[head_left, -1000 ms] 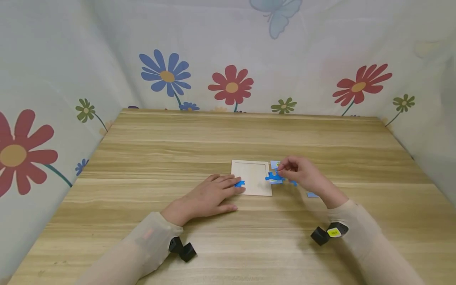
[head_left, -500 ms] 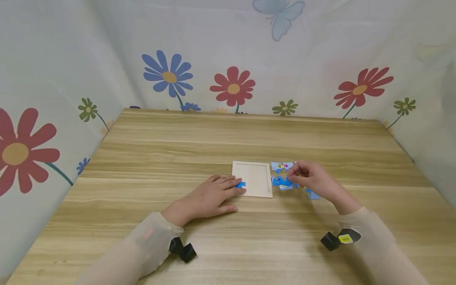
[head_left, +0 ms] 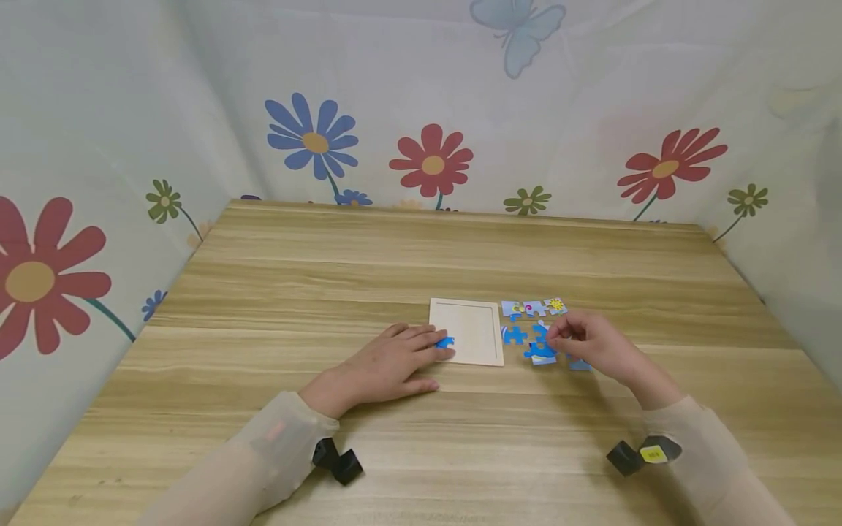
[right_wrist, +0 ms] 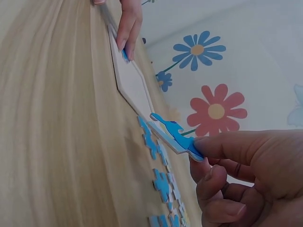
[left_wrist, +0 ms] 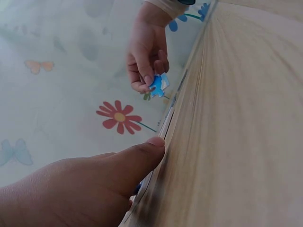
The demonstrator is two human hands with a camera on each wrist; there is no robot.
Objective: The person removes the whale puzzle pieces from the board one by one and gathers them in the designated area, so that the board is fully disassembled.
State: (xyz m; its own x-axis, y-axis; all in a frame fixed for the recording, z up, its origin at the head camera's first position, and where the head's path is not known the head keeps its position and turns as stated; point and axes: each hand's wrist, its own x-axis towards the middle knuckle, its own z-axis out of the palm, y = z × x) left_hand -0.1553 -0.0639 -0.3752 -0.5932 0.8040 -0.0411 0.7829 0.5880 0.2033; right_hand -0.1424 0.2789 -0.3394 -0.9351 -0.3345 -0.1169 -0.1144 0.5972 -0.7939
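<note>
In the head view my left hand lies with straight fingers over the lower left corner of a square wooden puzzle tray. A small blue puzzle piece shows between those fingers, inside the tray. My right hand pinches another blue jigsaw puzzle piece between thumb and fingertips. The right wrist view has this piece tilted and raised off the table, above loose pieces; it also appears in the left wrist view as a blue and white puzzle piece below the right hand.
Loose puzzle pieces lie just right of the tray, some partly hidden by the right hand. A row of pale blue pieces runs behind them. The wooden table meets a flowered curtain at its back edge.
My right hand has moved right, away from the tray's edge and over the loose pieces, still pinching its puzzle piece. More loose pieces are uncovered. The left hand has stayed in place.
</note>
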